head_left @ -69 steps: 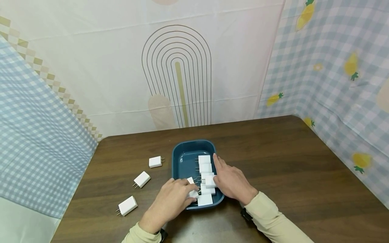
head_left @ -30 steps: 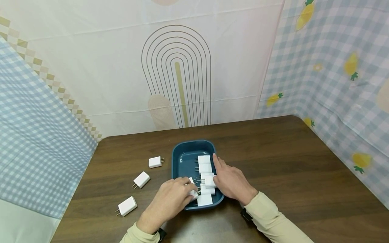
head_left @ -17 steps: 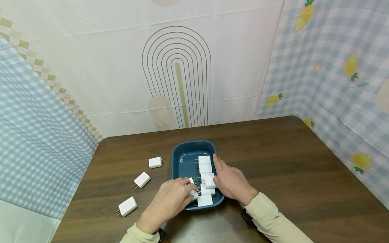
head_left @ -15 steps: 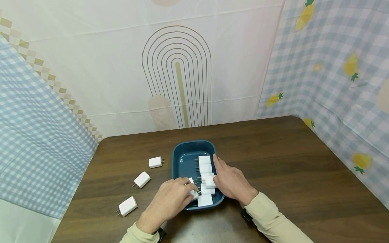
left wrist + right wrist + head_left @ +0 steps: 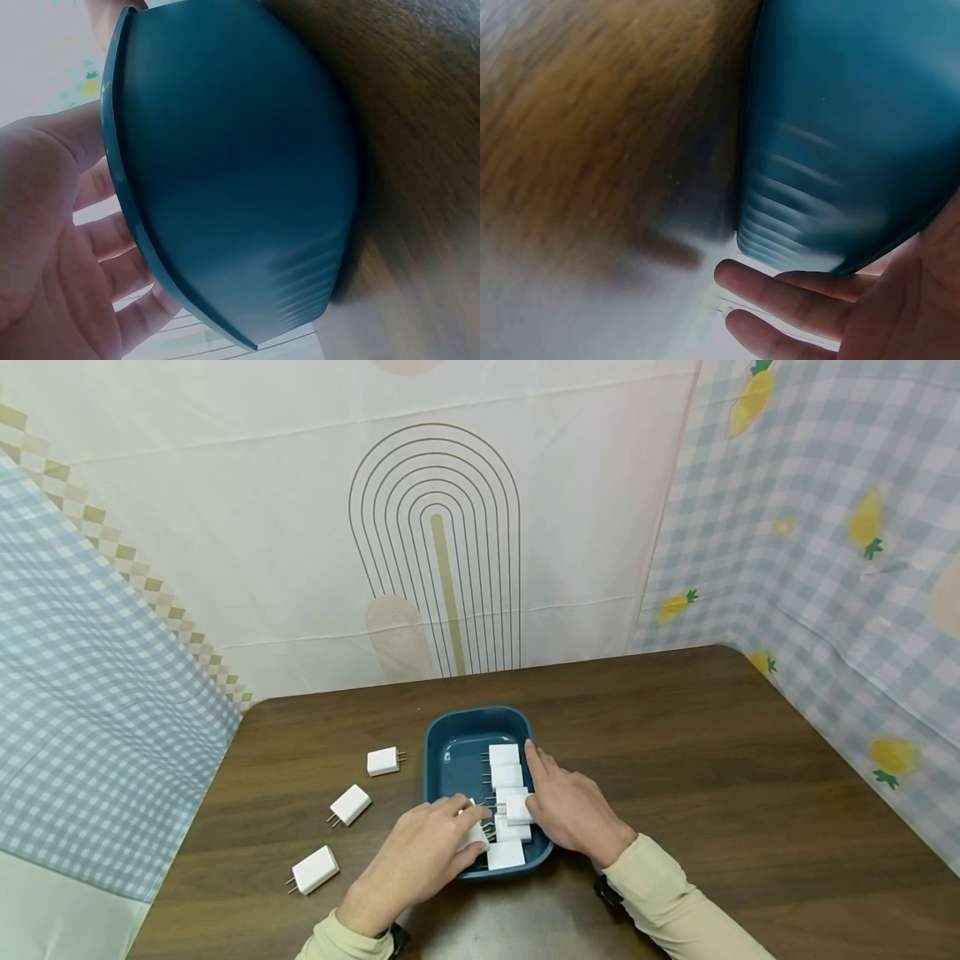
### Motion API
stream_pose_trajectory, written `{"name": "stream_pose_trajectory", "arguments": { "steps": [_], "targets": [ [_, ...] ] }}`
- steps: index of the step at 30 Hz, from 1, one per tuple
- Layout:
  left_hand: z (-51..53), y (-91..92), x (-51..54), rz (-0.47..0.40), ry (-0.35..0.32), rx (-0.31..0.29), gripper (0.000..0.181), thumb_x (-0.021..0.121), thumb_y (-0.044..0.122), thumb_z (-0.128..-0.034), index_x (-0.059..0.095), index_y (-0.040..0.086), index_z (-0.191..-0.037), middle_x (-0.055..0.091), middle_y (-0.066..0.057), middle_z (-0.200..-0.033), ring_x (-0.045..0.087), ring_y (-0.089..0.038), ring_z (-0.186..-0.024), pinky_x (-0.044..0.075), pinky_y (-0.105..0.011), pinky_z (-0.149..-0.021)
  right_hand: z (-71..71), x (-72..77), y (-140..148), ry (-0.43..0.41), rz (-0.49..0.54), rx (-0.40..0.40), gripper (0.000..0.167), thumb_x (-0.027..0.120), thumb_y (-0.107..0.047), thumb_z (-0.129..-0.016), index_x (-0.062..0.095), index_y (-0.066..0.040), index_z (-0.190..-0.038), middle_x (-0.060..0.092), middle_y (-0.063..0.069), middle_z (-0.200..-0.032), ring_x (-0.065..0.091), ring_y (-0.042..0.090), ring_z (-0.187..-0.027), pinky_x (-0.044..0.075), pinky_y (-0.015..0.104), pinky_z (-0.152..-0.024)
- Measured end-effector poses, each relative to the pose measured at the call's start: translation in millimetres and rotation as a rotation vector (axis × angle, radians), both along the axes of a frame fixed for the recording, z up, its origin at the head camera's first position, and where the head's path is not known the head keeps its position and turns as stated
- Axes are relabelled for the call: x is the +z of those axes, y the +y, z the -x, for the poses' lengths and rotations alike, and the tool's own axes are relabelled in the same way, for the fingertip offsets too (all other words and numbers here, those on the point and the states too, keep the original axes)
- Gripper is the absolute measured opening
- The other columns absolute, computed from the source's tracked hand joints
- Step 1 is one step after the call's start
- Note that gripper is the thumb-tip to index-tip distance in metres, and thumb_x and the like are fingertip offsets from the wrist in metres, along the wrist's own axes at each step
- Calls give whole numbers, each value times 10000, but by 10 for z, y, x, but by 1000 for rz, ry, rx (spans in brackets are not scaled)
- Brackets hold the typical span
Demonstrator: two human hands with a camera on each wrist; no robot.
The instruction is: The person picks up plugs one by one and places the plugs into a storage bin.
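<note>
A blue tray [image 5: 441,752] stands on the table with several white plug-in chargers in it. Along its right side the chargers form an uneven column, and one charger [image 5: 518,809] lies on top of others. My left hand [image 5: 416,852] reaches over the left rim and pinches a white charger [image 5: 474,835] between thumb and fingers, its metal prongs toward the column. Fingers partly cover another charger there. At the right rim rests my right hand [image 5: 573,806], its fingers straight along the outside. Its thumb is by the top charger; whether it presses cannot be seen. Both wrist views show mainly the tray's outer wall [image 5: 232,165].
Left of the tray, three loose white chargers lie on the brown wooden table [image 5: 675,752]: one far back [image 5: 383,761], a middle one [image 5: 349,804] and a near one [image 5: 315,869]. A patterned cloth [image 5: 300,527] hangs behind and at both sides.
My left fingers have shifted slightly over the charger and more of it shows between thumb and index finger. The right hand, tray and loose chargers stay where they were.
</note>
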State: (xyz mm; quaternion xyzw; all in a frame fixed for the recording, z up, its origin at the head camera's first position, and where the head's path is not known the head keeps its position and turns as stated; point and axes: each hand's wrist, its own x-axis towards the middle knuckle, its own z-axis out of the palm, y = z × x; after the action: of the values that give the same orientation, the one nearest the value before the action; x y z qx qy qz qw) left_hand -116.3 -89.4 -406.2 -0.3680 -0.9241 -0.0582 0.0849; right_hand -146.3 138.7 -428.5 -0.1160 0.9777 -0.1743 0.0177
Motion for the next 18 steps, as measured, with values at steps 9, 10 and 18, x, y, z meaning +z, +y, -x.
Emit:
{"name": "stream_pose_trajectory", "arguments": {
  "steps": [9,10,18],
  "targets": [
    [15,-34,-1,-2,-31,16,442,674,474,-951,655,208,-1303,674,15,-1203,650,-143,-1040,552,-335,-854,-4,3,4,6,-25,24,700,543,-208,-992,251,0,-1593,429,234,-1568,650,350,-1174,546,495,-919],
    [15,-33,-8,-6,-38,16,456,665,493,-951,651,210,-1309,670,15,-1215,647,-145,-1047,550,-342,-859,-4,5,11,9,-30,29,700,545,-208,-990,254,3,-1591,434,234,-1565,636,355,-1208,542,500,-931],
    [26,-46,-20,-11,-83,11,534,622,559,-954,618,207,-1356,640,10,-1296,635,-166,-1130,538,-372,-926,-9,28,48,65,-80,67,687,580,-217,-982,311,23,-1567,501,226,-1516,591,346,-1305,515,524,-997]
  ]
}}
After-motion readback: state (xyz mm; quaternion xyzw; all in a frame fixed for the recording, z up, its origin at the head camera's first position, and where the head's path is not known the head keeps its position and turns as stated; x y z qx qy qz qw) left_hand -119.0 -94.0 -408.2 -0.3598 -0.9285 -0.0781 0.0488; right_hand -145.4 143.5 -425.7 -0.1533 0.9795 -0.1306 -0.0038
